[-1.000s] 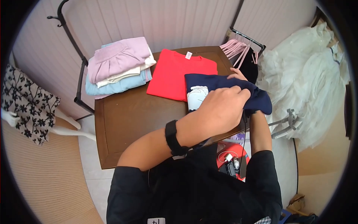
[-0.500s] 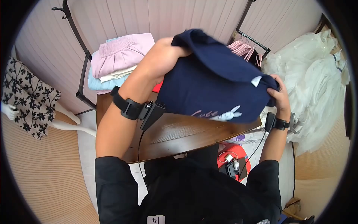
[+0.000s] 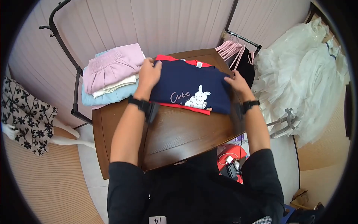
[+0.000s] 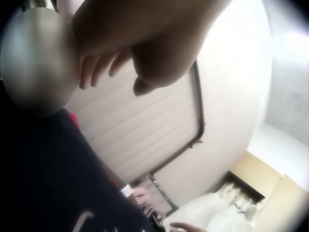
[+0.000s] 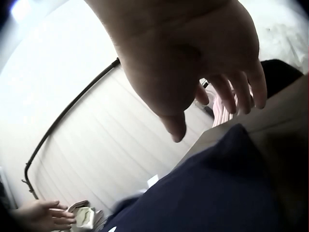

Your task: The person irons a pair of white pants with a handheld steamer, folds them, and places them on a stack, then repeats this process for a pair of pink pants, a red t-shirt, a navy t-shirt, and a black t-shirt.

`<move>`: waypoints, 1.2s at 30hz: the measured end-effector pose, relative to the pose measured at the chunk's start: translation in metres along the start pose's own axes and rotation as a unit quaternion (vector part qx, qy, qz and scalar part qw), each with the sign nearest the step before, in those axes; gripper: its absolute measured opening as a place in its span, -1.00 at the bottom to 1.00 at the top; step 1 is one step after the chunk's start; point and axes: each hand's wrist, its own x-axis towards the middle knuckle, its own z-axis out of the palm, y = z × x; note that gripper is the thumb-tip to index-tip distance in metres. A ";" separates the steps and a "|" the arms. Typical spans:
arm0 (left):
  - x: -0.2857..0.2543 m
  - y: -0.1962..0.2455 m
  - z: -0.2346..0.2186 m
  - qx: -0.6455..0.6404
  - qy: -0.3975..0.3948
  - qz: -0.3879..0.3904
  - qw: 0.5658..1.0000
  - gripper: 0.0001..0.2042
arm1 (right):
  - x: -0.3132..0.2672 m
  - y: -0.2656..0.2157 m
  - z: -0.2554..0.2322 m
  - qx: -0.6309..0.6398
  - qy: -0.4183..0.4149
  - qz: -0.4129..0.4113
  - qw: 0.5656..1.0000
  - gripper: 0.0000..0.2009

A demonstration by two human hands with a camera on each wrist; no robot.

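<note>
Two hands lie with straight, spread fingers [image 3: 157,64] on a folded navy cotton T-shirt printed with a white rabbit [image 3: 190,91]: the left hand [image 3: 148,73] presses its far left corner, the right hand [image 3: 236,81] its right edge, neither gripping. That shirt sits flat on a folded red T-shirt [image 3: 179,106], whose edges show round it, on the dark brown wooden worktop [image 3: 179,134]. Just left stands a stack of folded pink, cream and pale blue clothes [image 3: 110,76].

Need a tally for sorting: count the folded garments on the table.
5 visible: navy shirt on red shirt; pink, cream and blue pieces stacked left. More may be hidden.
</note>
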 end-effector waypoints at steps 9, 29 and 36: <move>-0.104 -0.046 -0.001 0.132 -0.038 0.015 0.990 -0.54 | -0.113 -0.021 0.028 0.080 0.046 0.028 0.995 -0.25; -0.088 -0.015 0.057 0.010 -0.117 -0.055 0.992 -0.67 | -0.060 0.027 -0.029 0.278 -0.032 0.155 0.947 -0.39; -0.057 -0.028 0.055 -0.042 -0.257 -0.157 0.953 -0.61 | -0.033 0.016 -0.053 0.430 -0.120 0.112 0.888 -0.51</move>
